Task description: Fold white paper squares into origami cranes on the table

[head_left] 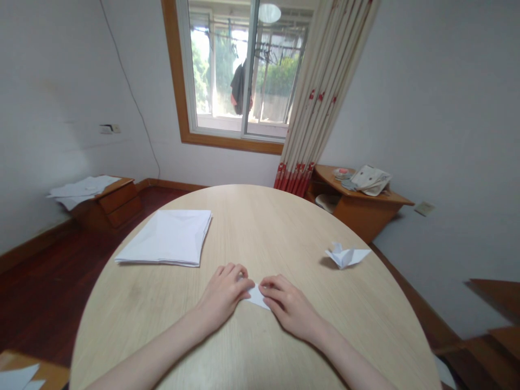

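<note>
A small folded piece of white paper [257, 297] lies low over the round table [244, 222], between my two hands. My left hand [222, 292] is closed on its left side, thumb and bent fingers at the edge. On the opposite side my right hand [286, 303] pinches the paper, fingers curled towards the left. Both hands hide much of the paper, so its full shape does not show. To the right on the table stands a folded white paper bird [344, 255], apart from my hands.
A stack of white paper sheets [168, 235] lies at the table's left. Behind on the right, a wooden corner stand [357, 211] holds a cloth bag [371, 180]. A low drawer cabinet [117, 203] with papers is at the left wall. A curtain [320, 92] hangs by the window.
</note>
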Tool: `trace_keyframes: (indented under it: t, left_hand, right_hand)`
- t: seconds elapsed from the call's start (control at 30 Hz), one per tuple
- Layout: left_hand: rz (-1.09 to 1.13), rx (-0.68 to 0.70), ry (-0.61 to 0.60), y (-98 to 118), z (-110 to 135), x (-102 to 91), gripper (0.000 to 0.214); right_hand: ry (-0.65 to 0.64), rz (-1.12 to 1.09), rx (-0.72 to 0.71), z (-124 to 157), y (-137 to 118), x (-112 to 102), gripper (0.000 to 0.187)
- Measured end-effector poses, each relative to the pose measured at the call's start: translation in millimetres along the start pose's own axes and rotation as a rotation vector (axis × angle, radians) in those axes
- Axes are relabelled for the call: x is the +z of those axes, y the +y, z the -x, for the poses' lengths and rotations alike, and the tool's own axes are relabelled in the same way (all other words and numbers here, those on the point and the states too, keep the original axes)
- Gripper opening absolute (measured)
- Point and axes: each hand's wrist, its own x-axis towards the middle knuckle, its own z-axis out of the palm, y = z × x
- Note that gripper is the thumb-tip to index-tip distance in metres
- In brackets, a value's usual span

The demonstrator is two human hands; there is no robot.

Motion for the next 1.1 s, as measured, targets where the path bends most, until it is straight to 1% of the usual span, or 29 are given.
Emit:
trace_keyframes:
  t: [0.17, 0.27, 0.47, 0.6, 0.8, 0.93, 1.03, 1.1]
  left_hand:
    - [-0.023, 0.009, 0.012, -2, 1, 3.2, 0.018]
    - [-0.039, -0.009, 0.016, -3, 1, 4.9, 0.017]
    - [-0.016, -0.027, 0.044, -5, 2, 7.3, 0.015]
    - [0.001, -0.035, 0.067, -6, 4, 7.6, 0.016]
    - [0.063, -0.068, 0.03, -3, 4, 5.9, 0.02]
    - [0.159, -0.087, 0.002, -8, 3, 11.6, 0.026]
    - [0.219, -0.077, 0.007, -13, 2, 17.2, 0.029]
    - [0.214, -0.075, 0.028, -13, 2, 18.6, 0.028]
  right_hand:
    - [-0.018, 0.022, -0.046, 1, -1, -3, 0.029]
    - [-0.021, 0.037, -0.08, 1, -1, -4, 0.03]
    - [-0.013, 0.069, -0.148, 0, -1, -4, 0.031]
    - [-0.016, 0.098, -0.16, 0, 0, -5, 0.034]
    - [-0.02, 0.127, -0.156, 1, 0, -5, 0.031]
    - [-0.004, 0.131, -0.174, 1, -1, -6, 0.029]
    - [0.001, 0.144, -0.194, 1, -2, -7, 0.028]
    - [0.005, 0.151, -0.205, 1, -3, -8, 0.028]
